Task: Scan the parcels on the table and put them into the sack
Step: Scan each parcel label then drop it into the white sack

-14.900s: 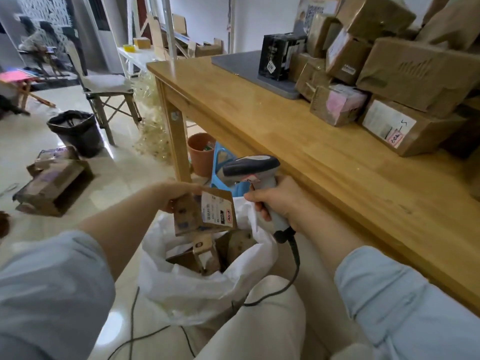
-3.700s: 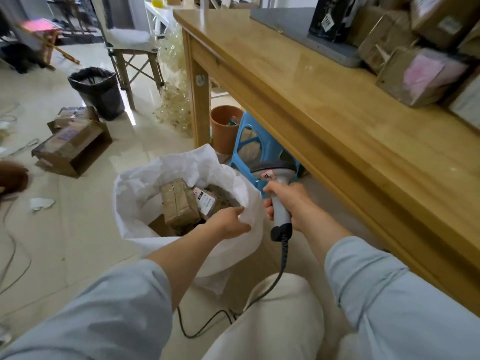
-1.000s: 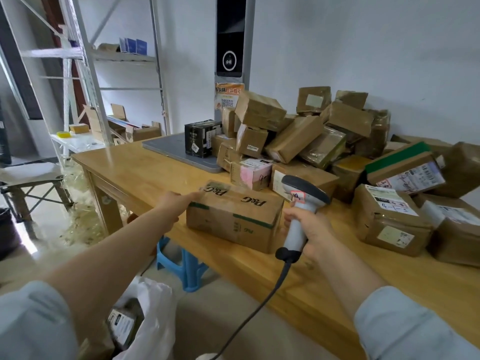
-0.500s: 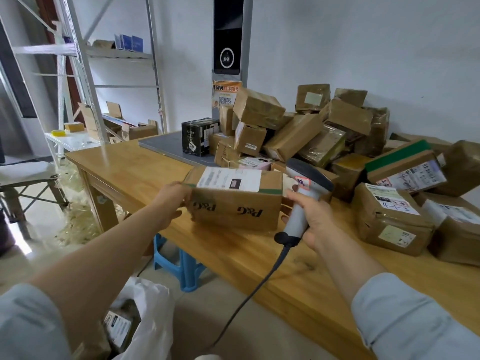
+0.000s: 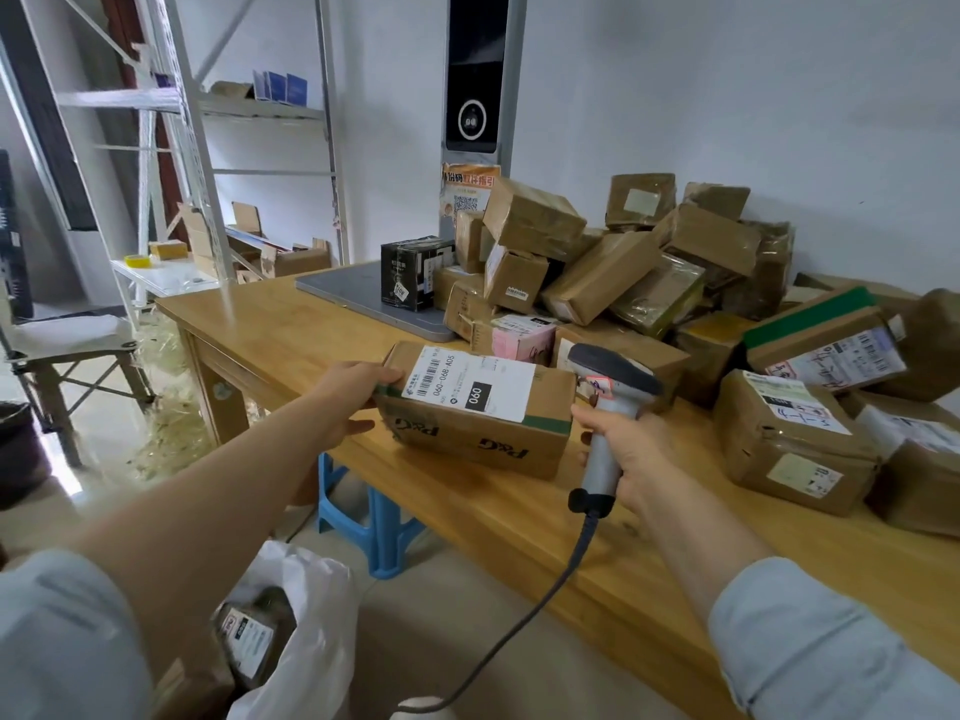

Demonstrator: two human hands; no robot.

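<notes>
Cardboard parcel (image 5: 475, 407) sits at the bench's (image 5: 291, 324) front edge, label up. The left hand (image 5: 345, 394) grips its left end, and the right hand (image 5: 623, 449) is wrapped round the scanner (image 5: 608, 407) handle just beside it. Lifted by one end, it could tip and miss the sack (image 5: 306, 631) below.

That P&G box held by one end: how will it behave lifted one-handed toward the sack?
Probably stiff: the P&G box shows square edges and flat faces, so it should not sag. It is long and the left hand grips only one end, so the far end may dip or twist. The right hand holds the scanner, so it likely cannot help.
</notes>
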